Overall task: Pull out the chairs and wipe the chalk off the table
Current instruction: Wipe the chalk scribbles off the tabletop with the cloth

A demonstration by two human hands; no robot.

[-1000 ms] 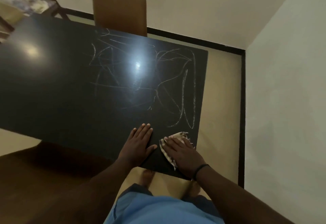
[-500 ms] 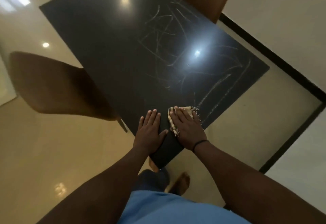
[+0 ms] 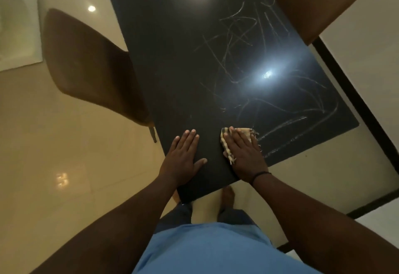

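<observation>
There is a single view, from a camera worn on the person's head, looking steeply down and forward from above the near end of the dark table [image 3: 172, 62]. The table runs away toward the far side, skewed to the right. It sits close: both forearms fill the near edge, with the floor [image 3: 64, 155] on the left and a wall [image 3: 371, 47] at far right.

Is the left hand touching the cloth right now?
Apart. The head view shows bare black table between the left hand and the cloth under the right hand.
</observation>
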